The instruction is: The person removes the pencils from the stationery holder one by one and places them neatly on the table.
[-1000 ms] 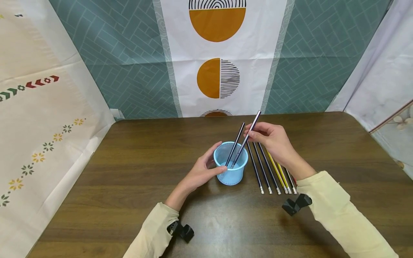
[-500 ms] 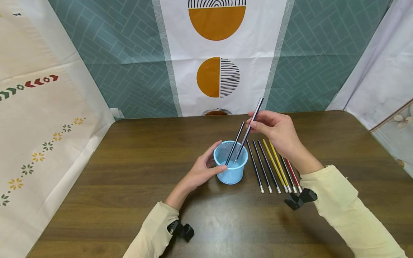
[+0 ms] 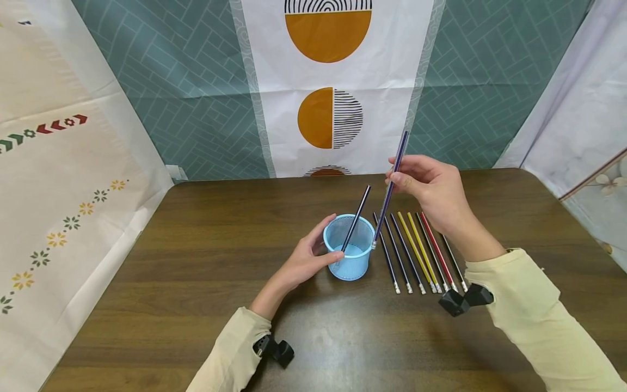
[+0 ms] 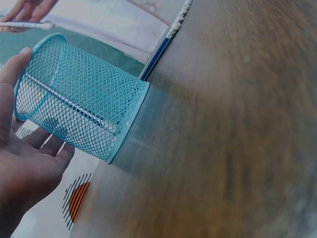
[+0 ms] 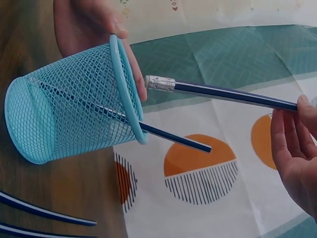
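Observation:
My left hand point(image 3: 313, 256) grips a light blue mesh pencil cup point(image 3: 351, 268), its thumb on the near rim and fingers around the far side. The cup stands upright on the table. Inside leans a dark blue striped pencil point(image 3: 360, 209), its upper end sticking out above the rim. My right hand point(image 3: 433, 188) pinches a second blue striped pencil point(image 5: 223, 93) between thumb and fingers, eraser end downward. In the right wrist view that eraser point(image 5: 160, 83) is just clear of the cup's opening, touching nothing.
Right of the cup, several pencils lie side by side on the brown wooden table point(image 3: 220, 261), erasers toward me. Among them are dark blue ones, a yellow pencil point(image 3: 416, 250) and a red pencil point(image 3: 437, 247). A patterned cloth point(image 3: 196, 109) hangs behind the table.
My right hand has risen and moved right, drawing its pencil's eraser end out of the cup. My left hand, the cup and the leaning pencil have stayed in place.

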Demonstrator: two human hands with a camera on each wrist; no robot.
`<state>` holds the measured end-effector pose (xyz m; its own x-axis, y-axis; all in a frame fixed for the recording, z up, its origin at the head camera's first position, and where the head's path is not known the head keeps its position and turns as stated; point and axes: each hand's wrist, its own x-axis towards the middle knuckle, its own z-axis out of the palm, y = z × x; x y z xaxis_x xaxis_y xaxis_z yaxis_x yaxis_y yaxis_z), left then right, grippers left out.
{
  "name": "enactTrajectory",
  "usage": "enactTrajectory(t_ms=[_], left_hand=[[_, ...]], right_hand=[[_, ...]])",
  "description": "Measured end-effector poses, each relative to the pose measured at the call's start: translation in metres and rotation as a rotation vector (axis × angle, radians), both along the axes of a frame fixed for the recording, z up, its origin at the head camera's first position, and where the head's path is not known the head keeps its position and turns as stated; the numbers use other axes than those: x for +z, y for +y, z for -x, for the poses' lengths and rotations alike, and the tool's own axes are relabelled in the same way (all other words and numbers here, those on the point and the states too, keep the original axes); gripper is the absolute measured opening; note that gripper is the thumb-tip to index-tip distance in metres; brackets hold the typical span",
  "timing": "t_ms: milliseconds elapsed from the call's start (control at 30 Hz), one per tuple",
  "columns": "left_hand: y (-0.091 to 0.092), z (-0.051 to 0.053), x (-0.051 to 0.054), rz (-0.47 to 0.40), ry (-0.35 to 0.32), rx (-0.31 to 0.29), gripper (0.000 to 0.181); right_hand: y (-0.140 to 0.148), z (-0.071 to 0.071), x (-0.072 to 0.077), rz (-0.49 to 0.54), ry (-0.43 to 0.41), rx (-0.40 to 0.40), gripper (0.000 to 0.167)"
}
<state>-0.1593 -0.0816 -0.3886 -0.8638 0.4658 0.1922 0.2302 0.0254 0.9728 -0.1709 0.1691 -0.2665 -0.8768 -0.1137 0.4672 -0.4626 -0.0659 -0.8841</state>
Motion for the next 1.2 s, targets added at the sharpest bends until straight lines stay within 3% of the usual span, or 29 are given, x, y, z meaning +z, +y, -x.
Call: enactTrajectory(t_ms=[333, 733, 1200], left_hand=[[0.000, 0.000, 0.000, 0.009, -0.011, -0.005, 0.077], [0.000, 0.001, -0.001, 0.005, -0.008, 0.000, 0.077], [0.001, 0.000, 0.001, 0.001, -0.005, 0.006, 0.077]], right_hand=[[0.008, -0.001, -0.005, -0.050, -0.060, -0.041, 0.020], [0.022, 0.005, -0.023, -0.277, -0.116, -0.192, 0.025], [0.043, 0.013, -0.044, -0.415, -0.190, -0.223, 0.036]])
